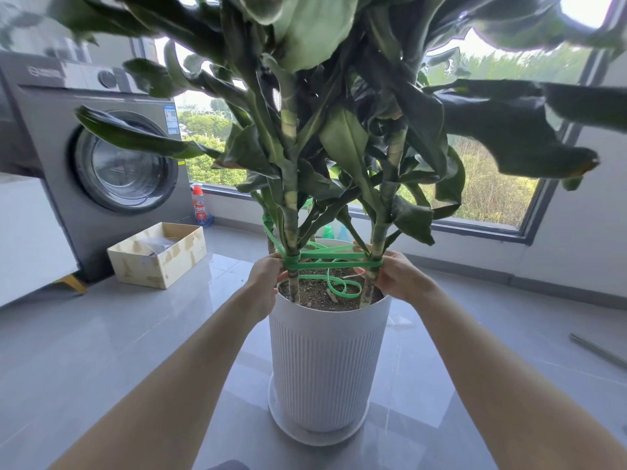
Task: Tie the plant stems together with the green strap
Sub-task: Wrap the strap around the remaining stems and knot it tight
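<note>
Your left hand point(266, 278) and right hand point(398, 273) have fingers point(282, 276) curled on the strap point(334, 263) at the stems point(293, 288); pull evenly, tight between them.

Ribbed matt pot point(325, 361) sitting on glossy floor point(101, 351)
Smooth plastic strap point(332, 255) is shining over rough, crumbly soil point(315, 293).

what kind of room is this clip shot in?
Likely a home laundry balcony or utility room: front-loading washing machine, cleaner bottle beside it, large window overlooking trees.
</note>
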### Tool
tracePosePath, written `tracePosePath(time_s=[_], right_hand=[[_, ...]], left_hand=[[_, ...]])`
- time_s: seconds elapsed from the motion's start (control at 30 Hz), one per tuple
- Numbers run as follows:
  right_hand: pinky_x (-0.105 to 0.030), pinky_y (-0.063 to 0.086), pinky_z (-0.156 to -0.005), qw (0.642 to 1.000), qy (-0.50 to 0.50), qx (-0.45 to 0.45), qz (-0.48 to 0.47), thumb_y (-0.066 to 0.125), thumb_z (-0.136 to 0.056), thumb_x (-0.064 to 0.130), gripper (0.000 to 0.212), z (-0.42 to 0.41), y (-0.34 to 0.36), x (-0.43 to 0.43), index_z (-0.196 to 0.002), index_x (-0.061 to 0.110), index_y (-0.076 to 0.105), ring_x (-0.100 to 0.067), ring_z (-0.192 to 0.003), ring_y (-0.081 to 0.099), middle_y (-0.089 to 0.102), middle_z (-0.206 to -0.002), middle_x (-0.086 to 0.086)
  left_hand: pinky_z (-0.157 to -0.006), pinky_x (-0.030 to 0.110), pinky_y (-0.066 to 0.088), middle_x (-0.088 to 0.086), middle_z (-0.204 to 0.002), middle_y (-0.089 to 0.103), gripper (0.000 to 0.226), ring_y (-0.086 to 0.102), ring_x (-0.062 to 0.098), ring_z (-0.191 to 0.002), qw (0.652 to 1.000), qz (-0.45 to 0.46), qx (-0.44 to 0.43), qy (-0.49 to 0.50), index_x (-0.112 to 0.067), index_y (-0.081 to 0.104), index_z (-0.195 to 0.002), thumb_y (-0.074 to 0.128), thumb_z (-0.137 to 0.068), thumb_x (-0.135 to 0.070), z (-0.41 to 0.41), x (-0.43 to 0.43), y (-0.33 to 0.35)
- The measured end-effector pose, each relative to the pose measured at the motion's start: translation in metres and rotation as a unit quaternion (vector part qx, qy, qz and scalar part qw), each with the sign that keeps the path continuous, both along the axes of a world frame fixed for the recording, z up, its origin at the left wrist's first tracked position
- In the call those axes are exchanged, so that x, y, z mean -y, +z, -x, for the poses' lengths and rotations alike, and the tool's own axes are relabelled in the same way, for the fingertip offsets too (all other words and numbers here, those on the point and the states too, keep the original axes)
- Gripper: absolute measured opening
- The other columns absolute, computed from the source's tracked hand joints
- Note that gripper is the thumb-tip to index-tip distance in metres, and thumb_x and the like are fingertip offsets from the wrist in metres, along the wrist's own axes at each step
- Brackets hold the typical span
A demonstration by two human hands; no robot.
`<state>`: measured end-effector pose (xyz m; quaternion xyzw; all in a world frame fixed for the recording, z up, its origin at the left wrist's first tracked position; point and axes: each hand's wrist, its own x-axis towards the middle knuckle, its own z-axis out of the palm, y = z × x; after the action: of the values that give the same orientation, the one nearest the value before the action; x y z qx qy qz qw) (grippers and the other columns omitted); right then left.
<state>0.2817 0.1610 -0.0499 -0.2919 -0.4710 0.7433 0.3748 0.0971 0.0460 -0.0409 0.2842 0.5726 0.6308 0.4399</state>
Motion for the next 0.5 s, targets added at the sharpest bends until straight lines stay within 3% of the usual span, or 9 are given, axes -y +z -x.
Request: tracePosePath(time_s=[0.07,0.2,0.4,0.5], right_hand=[[-0.019,0.053,-0.05,0.998,-0.038,0.023,-0.033,0.044,-0.093,-0.006,0.017,-0.005,0.004,0.004,-0.089,-0.005,0.061,-0.022,-0.069,0.057,0.064,-0.087,-0.018],[-0.02,0.056,-0.053,0.986,-0.095,0.095,-0.096,0.057,-0.088,-0.002,0.009,-0.016,0.007,0.008,-0.088,-0.003,0.066,-0.014,-0.055,0.066,0.066,-0.08,-0.014],[-0.024,0.055,-0.064,0.941,-0.198,0.203,-0.184,0.062,-0.085,-0.003,0.007,-0.018,0.017,0.012,-0.082,0.002,0.067,-0.015,-0.062,0.06,0.066,-0.085,-0.012],[-0.018,0.047,-0.062,0.927,-0.209,0.238,-0.2,0.066,-0.084,0.004,0.017,-0.023,0.018,0.017,-0.1,-0.004,0.068,-0.01,-0.066,0.053,0.067,-0.094,-0.007]], left_hand=[[-0.111,0.041,0.02,-0.002,-0.078,0.061,0.034,0.052,0.009,-0.07,1.0,0.005,-0.001,0.004,-0.018,0.059,-0.078,0.036,-0.095,0.001,-0.001,0.001,0.0],[-0.111,0.041,0.019,-0.002,-0.079,0.06,0.034,0.051,0.009,-0.073,1.0,0.009,0.025,0.007,-0.016,0.058,-0.079,0.032,-0.096,-0.001,-0.003,0.003,0.002],[-0.111,0.042,0.018,-0.002,-0.08,0.06,0.033,0.052,0.009,-0.072,0.999,0.01,0.033,0.0,-0.016,0.059,-0.081,0.034,-0.097,-0.003,-0.003,0.01,0.003],[-0.111,0.042,0.018,-0.001,-0.081,0.061,0.032,0.053,0.009,-0.074,0.999,0.01,0.031,-0.004,-0.016,0.06,-0.082,0.035,-0.097,-0.004,-0.003,0.013,0.004]])
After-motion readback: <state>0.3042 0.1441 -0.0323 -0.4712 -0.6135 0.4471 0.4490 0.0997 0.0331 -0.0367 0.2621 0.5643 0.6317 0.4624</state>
